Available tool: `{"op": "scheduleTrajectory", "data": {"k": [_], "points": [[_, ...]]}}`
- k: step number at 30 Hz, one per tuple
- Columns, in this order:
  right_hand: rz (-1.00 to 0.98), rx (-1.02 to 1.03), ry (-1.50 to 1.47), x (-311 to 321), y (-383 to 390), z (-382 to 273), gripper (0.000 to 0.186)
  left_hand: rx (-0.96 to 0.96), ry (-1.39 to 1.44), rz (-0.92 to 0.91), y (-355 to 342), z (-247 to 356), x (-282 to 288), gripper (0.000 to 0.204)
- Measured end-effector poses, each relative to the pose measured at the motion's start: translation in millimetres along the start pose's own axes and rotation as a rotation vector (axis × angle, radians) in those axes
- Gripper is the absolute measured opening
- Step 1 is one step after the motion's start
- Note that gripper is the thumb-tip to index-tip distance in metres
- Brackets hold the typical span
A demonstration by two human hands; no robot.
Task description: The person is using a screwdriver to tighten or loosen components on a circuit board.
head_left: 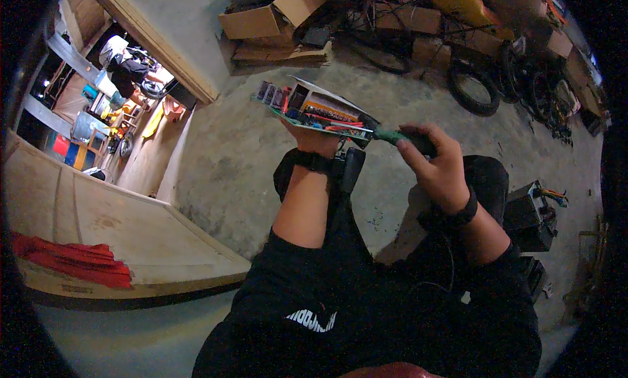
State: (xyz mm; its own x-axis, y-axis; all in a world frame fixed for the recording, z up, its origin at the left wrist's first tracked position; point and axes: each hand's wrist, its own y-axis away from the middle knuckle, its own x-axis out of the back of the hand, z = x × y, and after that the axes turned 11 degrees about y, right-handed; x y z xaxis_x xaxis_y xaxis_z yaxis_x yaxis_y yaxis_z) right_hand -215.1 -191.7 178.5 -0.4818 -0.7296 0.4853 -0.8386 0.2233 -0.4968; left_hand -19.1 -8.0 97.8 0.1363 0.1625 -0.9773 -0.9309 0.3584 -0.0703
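My left hand (307,138) is closed under a green circuit board (288,113) and holds it up over the floor in front of me. The board carries red wires, dark parts and a pale block with an orange printed side (327,103). My right hand (437,161) grips a screwdriver (390,136) with a green handle. Its thin shaft points left along the near edge of the board; whether the tip touches a part I cannot make out. Most of my left fingers are hidden behind the board.
Cardboard boxes (252,22) and bicycle or motorbike tyres (474,90) lie along the far wall. A dark metal box with coloured wires (531,214) sits by my right knee. At left, a red cloth (75,259) lies on a pale ledge; beyond a doorway are a person and a motorbike.
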Motion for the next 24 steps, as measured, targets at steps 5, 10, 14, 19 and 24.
{"op": "scheduleTrajectory", "data": {"k": [5, 10, 14, 19, 24], "points": [[-0.063, -0.157, -0.101, 2.5, 2.2, -1.2, 0.026, -0.038, -0.042, -0.013, 3.7, -1.5, 0.3, 0.069], [-0.170, -0.595, -0.836, 4.2, -11.9, 3.2, 0.038, -0.085, -0.104, -0.074, 3.0, -1.5, 8.4, 0.069], [-0.058, -0.654, -1.105, -1.5, -13.2, -1.5, 0.031, -0.190, -0.139, -0.101, -7.1, -11.7, 17.3, 0.066], [-0.087, -0.554, -0.973, -4.4, -9.9, -7.0, 0.025, 0.030, 0.154, -0.061, -4.3, -12.9, 11.2, 0.058], [-0.306, -0.675, -0.720, -4.1, -16.5, -1.3, 0.028, -0.020, 0.007, 0.012, -3.8, -27.0, 7.3, 0.050]]}}
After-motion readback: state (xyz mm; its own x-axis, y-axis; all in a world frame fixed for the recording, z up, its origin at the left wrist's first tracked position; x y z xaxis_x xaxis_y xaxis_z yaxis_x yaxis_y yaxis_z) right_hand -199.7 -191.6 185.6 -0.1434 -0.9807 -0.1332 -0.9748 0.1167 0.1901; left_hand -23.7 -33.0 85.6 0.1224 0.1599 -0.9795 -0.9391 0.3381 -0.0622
